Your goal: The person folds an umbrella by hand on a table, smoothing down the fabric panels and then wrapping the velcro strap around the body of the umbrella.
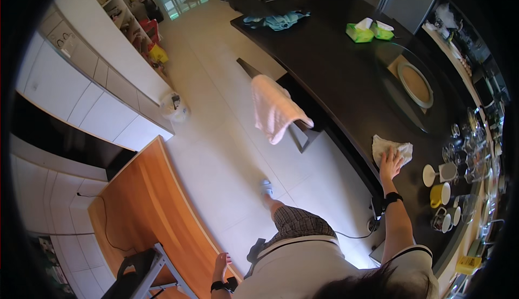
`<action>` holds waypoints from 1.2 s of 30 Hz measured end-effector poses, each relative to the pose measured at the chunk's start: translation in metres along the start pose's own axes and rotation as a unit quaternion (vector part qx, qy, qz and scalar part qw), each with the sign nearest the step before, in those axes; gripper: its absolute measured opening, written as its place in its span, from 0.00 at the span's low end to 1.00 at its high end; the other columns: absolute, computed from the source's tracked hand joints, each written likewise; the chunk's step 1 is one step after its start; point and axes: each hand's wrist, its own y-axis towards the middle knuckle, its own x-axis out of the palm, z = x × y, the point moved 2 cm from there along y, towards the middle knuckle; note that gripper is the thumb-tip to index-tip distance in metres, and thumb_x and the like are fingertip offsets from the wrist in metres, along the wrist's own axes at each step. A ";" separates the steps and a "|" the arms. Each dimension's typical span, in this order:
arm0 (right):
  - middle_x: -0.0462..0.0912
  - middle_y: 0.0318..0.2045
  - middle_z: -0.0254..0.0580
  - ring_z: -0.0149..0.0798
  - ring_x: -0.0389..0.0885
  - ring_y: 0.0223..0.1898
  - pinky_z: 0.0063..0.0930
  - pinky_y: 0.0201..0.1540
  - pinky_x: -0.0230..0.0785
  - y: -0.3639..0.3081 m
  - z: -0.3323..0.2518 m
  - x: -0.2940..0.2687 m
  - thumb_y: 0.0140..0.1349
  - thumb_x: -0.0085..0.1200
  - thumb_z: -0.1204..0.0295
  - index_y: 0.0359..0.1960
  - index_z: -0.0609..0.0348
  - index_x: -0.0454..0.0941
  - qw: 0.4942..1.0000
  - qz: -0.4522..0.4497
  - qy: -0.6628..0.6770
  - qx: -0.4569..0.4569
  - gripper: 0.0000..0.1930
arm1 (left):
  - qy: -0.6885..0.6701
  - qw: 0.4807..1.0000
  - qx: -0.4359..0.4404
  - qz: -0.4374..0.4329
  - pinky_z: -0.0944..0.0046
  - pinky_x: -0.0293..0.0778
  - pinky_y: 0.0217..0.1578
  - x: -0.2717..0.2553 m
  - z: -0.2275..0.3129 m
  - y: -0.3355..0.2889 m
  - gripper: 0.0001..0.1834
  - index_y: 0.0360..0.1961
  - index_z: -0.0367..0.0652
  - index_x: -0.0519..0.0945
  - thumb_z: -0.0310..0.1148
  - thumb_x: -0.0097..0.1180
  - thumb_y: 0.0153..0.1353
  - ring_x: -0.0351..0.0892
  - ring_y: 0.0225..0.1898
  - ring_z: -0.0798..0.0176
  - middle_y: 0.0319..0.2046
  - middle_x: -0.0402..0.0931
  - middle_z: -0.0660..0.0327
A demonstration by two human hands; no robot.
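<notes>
On the dark tabletop (308, 55), near its edge, lies a whitish cloth (404, 150). My right hand (390, 165) presses down on it, fingers bent over the fabric. A dark band circles that wrist. My left hand (221, 262) hangs low beside the orange wooden desk (178, 212), its fingers loosely bent and apart, with nothing seen in them. Another dark band is on the left wrist. Just right of the cloth stand a white cup-like piece (428, 175) and a yellow mug (439, 195).
A chair (300, 137) draped with a pink towel (274, 107) stands by the table. Glassware (470, 145), mugs (442, 221) and a glass turntable (397, 91) with a round tray (415, 84) sit on it. Farther off are green tissue packs (359, 32) and a teal cloth (278, 21). A cable (351, 236) crosses the floor.
</notes>
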 end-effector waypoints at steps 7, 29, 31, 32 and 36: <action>0.48 0.66 0.35 0.55 0.41 0.66 0.53 0.62 0.41 0.057 -0.208 0.019 0.60 0.39 0.48 0.61 0.26 0.58 0.999 -0.047 -0.010 0.023 0.25 | -0.071 0.995 -0.056 0.042 0.61 0.75 0.33 -0.075 0.137 0.081 0.20 0.44 0.38 0.71 0.44 0.41 0.63 0.76 0.36 0.59 0.37 0.73 0.54; 0.49 0.66 0.42 0.57 0.41 0.66 0.58 0.63 0.34 0.138 -0.446 0.107 0.56 0.50 0.56 0.57 0.27 0.62 0.985 -0.151 -0.035 0.069 0.25 | 0.232 0.943 0.216 -0.101 0.65 0.74 0.34 -0.238 0.724 0.500 0.18 0.42 0.35 0.73 0.40 0.46 0.62 0.74 0.36 0.62 0.35 0.74 0.55; 0.45 0.67 0.37 0.61 0.37 0.66 0.60 0.59 0.48 0.132 -0.484 0.098 0.53 0.49 0.47 0.61 0.25 0.56 0.973 -0.137 0.026 0.183 0.32 | 0.265 0.922 0.246 -0.139 0.65 0.74 0.35 -0.215 0.799 0.521 0.18 0.43 0.33 0.74 0.40 0.45 0.63 0.74 0.37 0.63 0.34 0.75 0.55; 0.44 0.67 0.37 0.62 0.37 0.66 0.60 0.59 0.48 0.132 -0.498 0.094 0.53 0.49 0.47 0.61 0.25 0.55 0.966 -0.144 0.024 0.211 0.32 | 0.272 0.912 0.264 -0.156 0.66 0.74 0.35 -0.199 0.832 0.535 0.18 0.43 0.34 0.74 0.40 0.45 0.63 0.75 0.37 0.63 0.35 0.75 0.54; 0.43 0.67 0.38 0.62 0.37 0.66 0.60 0.60 0.47 0.122 -0.548 0.081 0.53 0.49 0.48 0.62 0.28 0.55 0.950 -0.148 0.036 0.272 0.32 | 0.299 0.872 0.304 -0.240 0.66 0.73 0.37 -0.112 0.940 0.572 0.20 0.45 0.35 0.73 0.42 0.44 0.63 0.75 0.39 0.63 0.40 0.74 0.55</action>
